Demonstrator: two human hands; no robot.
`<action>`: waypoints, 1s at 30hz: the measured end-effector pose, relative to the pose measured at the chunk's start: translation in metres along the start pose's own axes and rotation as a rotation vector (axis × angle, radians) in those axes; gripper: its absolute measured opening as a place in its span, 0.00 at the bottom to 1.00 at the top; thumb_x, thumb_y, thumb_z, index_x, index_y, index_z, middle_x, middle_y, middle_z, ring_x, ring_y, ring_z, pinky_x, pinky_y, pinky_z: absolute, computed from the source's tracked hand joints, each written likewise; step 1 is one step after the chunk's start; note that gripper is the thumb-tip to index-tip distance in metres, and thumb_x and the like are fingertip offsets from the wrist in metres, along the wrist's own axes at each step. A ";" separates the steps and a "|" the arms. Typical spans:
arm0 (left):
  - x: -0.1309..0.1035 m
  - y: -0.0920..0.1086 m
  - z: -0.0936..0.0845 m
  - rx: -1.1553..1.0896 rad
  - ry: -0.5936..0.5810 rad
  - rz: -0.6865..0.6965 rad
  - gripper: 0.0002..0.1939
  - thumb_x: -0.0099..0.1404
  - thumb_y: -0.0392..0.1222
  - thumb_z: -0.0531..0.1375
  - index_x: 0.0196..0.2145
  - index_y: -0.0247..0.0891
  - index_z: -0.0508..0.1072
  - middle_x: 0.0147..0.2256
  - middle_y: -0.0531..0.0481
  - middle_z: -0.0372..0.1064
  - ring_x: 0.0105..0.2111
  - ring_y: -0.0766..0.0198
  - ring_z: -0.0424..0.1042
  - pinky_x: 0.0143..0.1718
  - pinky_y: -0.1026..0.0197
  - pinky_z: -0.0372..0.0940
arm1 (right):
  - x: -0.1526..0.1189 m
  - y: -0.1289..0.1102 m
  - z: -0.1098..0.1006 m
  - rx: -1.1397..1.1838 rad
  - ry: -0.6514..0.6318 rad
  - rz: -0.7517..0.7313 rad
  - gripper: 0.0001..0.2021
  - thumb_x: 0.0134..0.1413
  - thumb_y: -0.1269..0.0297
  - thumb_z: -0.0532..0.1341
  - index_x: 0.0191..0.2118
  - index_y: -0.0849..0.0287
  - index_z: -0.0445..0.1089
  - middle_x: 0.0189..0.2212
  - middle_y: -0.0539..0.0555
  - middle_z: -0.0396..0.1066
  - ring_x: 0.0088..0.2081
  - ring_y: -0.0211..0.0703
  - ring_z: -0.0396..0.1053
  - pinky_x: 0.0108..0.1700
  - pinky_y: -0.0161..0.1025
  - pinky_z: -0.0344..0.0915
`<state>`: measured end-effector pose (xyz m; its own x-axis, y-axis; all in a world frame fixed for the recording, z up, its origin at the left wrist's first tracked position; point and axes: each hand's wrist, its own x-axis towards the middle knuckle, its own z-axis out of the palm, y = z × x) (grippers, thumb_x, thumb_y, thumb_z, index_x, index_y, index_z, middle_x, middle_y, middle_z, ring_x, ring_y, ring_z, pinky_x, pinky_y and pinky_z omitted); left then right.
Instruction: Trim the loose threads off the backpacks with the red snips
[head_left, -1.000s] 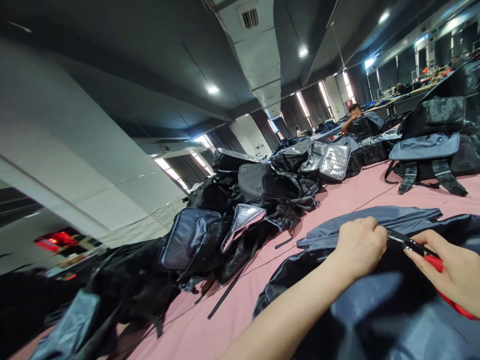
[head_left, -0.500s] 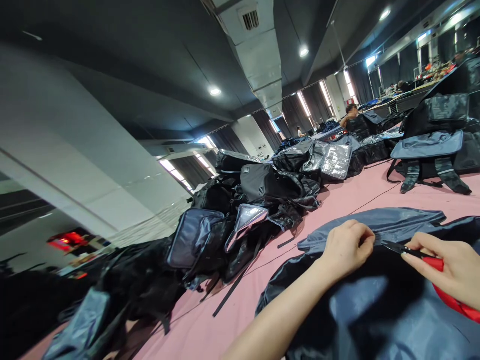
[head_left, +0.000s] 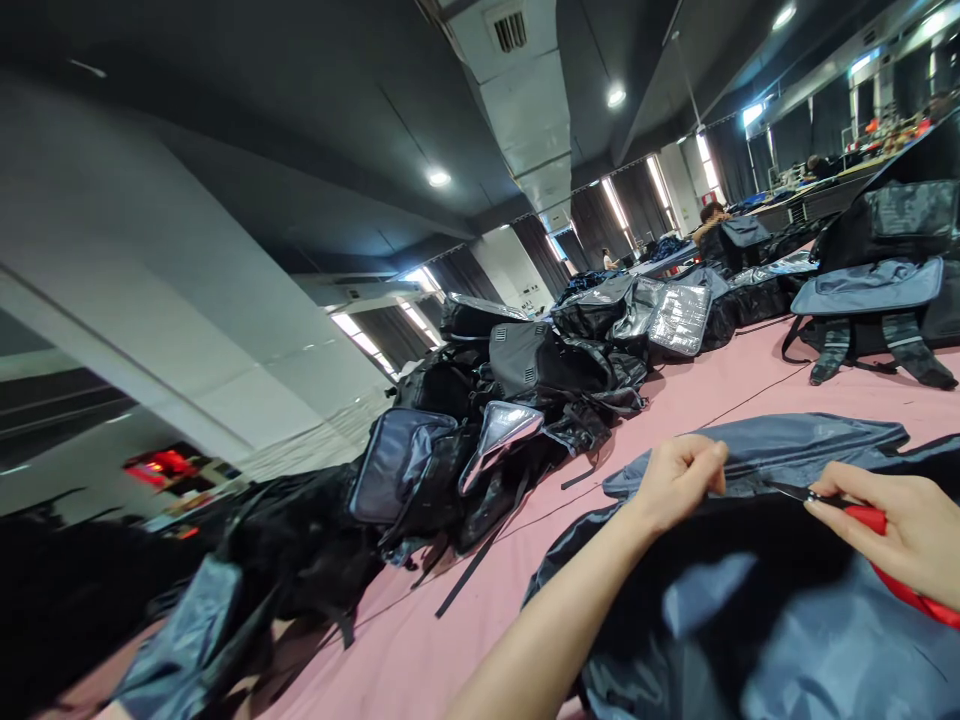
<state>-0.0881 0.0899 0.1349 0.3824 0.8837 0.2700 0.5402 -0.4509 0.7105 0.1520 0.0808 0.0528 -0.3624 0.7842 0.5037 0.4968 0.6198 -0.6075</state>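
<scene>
An open blue-grey and black bag (head_left: 817, 640) lies in front of me, its lid (head_left: 802, 440) folded back on the far side. My left hand (head_left: 679, 480) is at the lid's near edge, fingers curled and thumb pressed against them. Whatever they pinch, if anything, is too small to make out. My right hand (head_left: 892, 515) grips red-handled snips (head_left: 866, 518), whose thin pointed tip reaches left to the seam along that edge. A short gap separates the tip from my left fingers. The lower part of the handle runs beneath my right palm.
A heap of black bags (head_left: 517, 365), some with silver linings, spreads across the pink tabletop (head_left: 480, 620). One backpack (head_left: 870, 285) with camouflage straps lies at the far right. A person (head_left: 712, 225) is farther back behind the bags.
My left hand has shifted left along the lid edge, away from the snips, and its thumb has lifted. The snips stay at about the same place. The view has tilted slightly.
</scene>
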 end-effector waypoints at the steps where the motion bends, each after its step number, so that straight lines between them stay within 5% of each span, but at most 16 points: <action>1: 0.001 -0.002 -0.005 -0.037 -0.019 -0.001 0.24 0.71 0.48 0.52 0.19 0.35 0.70 0.21 0.51 0.67 0.23 0.68 0.66 0.30 0.65 0.64 | 0.000 0.002 0.000 0.008 -0.025 -0.004 0.18 0.64 0.46 0.53 0.34 0.55 0.66 0.28 0.49 0.72 0.26 0.39 0.69 0.31 0.34 0.67; 5: 0.004 -0.010 -0.012 0.095 -0.109 0.100 0.09 0.64 0.44 0.64 0.34 0.35 0.78 0.32 0.49 0.73 0.33 0.65 0.71 0.36 0.65 0.65 | -0.001 0.008 0.001 0.037 -0.089 -0.004 0.17 0.65 0.46 0.52 0.35 0.54 0.65 0.29 0.48 0.71 0.27 0.38 0.70 0.31 0.34 0.66; 8: 0.006 -0.012 -0.007 0.298 -0.164 0.099 0.09 0.61 0.42 0.68 0.40 0.41 0.80 0.34 0.51 0.72 0.36 0.66 0.71 0.38 0.66 0.65 | -0.002 0.010 0.003 0.043 -0.099 0.007 0.17 0.65 0.46 0.52 0.35 0.54 0.65 0.28 0.47 0.70 0.27 0.38 0.69 0.32 0.34 0.65; 22: 0.003 0.002 0.025 0.417 -0.010 -0.001 0.04 0.64 0.37 0.61 0.31 0.38 0.75 0.32 0.52 0.69 0.34 0.63 0.69 0.39 0.61 0.65 | 0.000 0.000 0.005 0.073 -0.115 0.006 0.17 0.66 0.47 0.51 0.35 0.55 0.63 0.28 0.48 0.70 0.27 0.37 0.68 0.31 0.33 0.64; 30: 0.001 -0.002 0.013 0.146 0.012 0.146 0.12 0.67 0.43 0.59 0.27 0.35 0.72 0.28 0.51 0.67 0.31 0.65 0.67 0.37 0.62 0.63 | 0.005 -0.003 0.006 0.062 -0.095 -0.041 0.18 0.67 0.47 0.50 0.33 0.54 0.63 0.25 0.48 0.69 0.24 0.38 0.67 0.28 0.34 0.63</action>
<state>-0.0790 0.0895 0.1255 0.4562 0.8085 0.3717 0.5828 -0.5871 0.5618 0.1438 0.0830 0.0539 -0.4558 0.7557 0.4703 0.4318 0.6498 -0.6256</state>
